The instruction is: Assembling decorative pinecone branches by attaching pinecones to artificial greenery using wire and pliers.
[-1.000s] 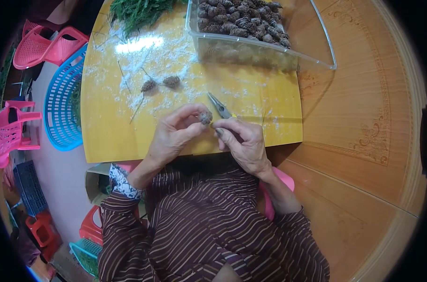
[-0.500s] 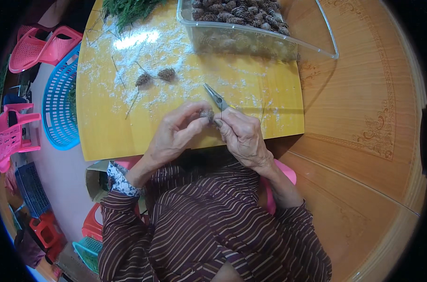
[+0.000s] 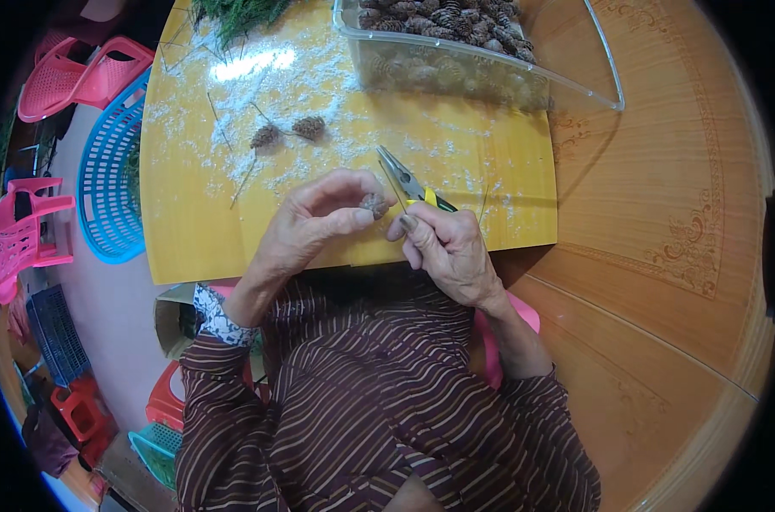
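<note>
Between its thumb and fingers, my left hand (image 3: 306, 218) holds a small brown pine cone (image 3: 374, 205). My right hand (image 3: 445, 252) is closed just to the right of it, pinching a thin wire (image 3: 396, 185) that slants up from thumb and forefinger. Pliers (image 3: 403, 177) with grey jaws and yellow-and-black handles show right beyond that hand; I cannot tell whether its fingers touch the handles. Farther off on the yellow table, two pine cones (image 3: 309, 128) lie near each other with thin wires about them.
White flakes cover much of the yellow tabletop (image 3: 208, 247). A clear plastic bin (image 3: 455, 78) full of pine cones stands at the back right, with green sprigs (image 3: 238, 17) at the back left. A blue basket (image 3: 97, 205) and pink chairs (image 3: 33, 218) are to the left.
My right hand has drawn a little away from the pine cone, and the wire now points up and left. More of the pliers shows. The view has shifted slightly.
</note>
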